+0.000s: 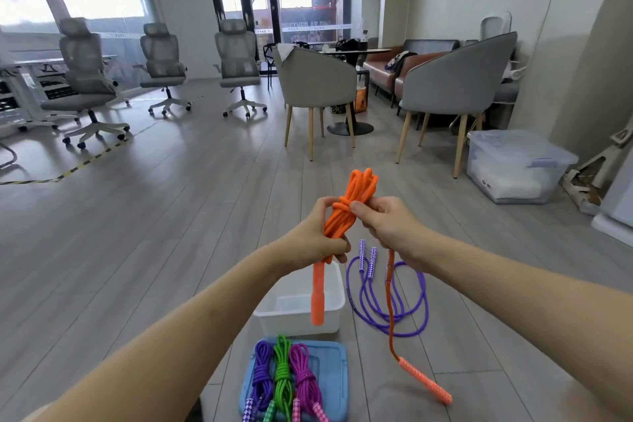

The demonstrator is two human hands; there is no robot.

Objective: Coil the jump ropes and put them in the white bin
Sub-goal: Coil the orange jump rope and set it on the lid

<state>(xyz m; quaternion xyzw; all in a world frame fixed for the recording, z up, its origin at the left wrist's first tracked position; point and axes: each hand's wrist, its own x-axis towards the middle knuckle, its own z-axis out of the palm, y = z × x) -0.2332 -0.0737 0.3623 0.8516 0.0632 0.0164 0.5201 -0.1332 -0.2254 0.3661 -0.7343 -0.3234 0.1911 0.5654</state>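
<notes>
Lying nearest the camera on the wood-plank floor [137, 233] is a blue lid [337, 373], which carries three coiled and tied jump ropes side by side: a purple coil [262, 370] at the lid's left edge, a green coil [283, 370] in the middle, and a magenta coil [305, 373] toward the right edge, all with their checkered handles pointing toward the near edge. Just beyond the lid's far edge stands the white bin [329, 320], upright, with nothing visible inside. To the right of the bin, an uncoiled purple jump rope [424, 301] lies in loose loops on the floor, with its two handles side by side at the far end. Above the bin, both hands hold the orange jump rope [342, 216] in the air as a bundle with a wrap around its middle. The left hand [317, 236] is closed around the lower part of the bundle, and one orange handle [317, 298] hangs from it down in front of the bin. The right hand [387, 223] pinches the wrap with thumb and fingers; a free strand falls from this hand past the purple loops, ending in the second orange handle [426, 382], which is low near the floor right of the lid. Farther back stand two grey armchairs [459, 79], a lidded clear storage box [513, 164] at the right wall, and three office chairs [161, 58].
</notes>
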